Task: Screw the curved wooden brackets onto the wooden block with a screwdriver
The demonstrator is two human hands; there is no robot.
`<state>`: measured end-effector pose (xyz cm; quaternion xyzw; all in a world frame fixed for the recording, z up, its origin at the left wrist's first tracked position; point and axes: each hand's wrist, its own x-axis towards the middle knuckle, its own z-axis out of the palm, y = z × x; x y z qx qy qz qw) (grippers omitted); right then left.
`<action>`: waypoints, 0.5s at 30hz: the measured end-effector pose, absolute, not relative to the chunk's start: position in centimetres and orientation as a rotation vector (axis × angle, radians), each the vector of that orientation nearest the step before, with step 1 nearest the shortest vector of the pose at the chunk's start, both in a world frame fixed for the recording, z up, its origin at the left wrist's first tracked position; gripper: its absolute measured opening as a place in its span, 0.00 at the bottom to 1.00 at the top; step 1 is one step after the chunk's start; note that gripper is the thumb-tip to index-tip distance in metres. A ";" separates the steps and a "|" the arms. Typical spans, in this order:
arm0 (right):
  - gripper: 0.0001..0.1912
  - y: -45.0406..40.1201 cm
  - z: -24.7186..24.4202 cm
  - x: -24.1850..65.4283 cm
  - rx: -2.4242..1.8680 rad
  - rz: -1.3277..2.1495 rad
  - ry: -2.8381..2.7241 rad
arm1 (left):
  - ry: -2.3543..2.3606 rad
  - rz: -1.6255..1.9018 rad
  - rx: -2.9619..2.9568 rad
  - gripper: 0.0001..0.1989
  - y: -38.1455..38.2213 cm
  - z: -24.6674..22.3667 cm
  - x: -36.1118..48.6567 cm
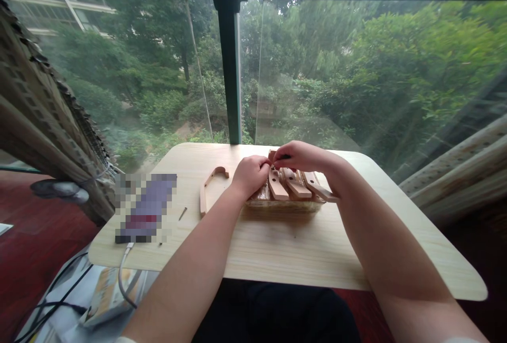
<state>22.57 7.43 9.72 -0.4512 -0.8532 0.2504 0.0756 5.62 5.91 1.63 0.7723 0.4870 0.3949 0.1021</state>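
Observation:
My left hand (252, 175) is closed at the top of a light wooden piece (279, 189), its fingertips meeting those of my right hand. My right hand (303, 156) bends over from the far side with fingers pinched together; whatever they hold is hidden. More wooden pieces with round holes, one in the middle (300, 189) and one at the right (320, 191), slope side by side. They rest on a low box (285, 207) wrapped in shiny clear plastic. The right piece's lower end reaches my right forearm.
A curved wooden hook-shaped part (203, 195) lies left of my left hand. Near it are a screw (182, 213) and a tiny dark bit (160, 243). A blurred-out phone-like device (148, 208) with a white cable (125, 258) occupies the pale table's (269, 258) left side. Windows stand behind.

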 end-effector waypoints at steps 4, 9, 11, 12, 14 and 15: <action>0.12 7.3 9.8 22.4 -1.389 0.727 -2.547 | 1.471 1.158 2.267 0.13 5.9 1.6 5.7; 0.11 7.3 9.6 22.2 -1.404 0.682 -2.521 | 1.469 1.123 2.292 0.13 5.9 1.5 5.7; 0.12 7.4 9.5 22.1 -1.394 0.670 -2.536 | 1.472 1.118 2.304 0.13 5.9 1.6 5.7; 0.12 7.4 9.5 22.1 -1.393 0.665 -2.540 | 1.473 1.118 2.309 0.13 5.8 1.6 5.7; 0.12 7.5 9.4 22.1 -1.406 0.653 -2.545 | 1.464 1.121 2.322 0.13 5.8 1.6 5.7; 0.12 7.5 9.4 22.1 -1.418 0.645 -2.547 | 1.452 1.123 2.333 0.12 5.8 1.6 5.7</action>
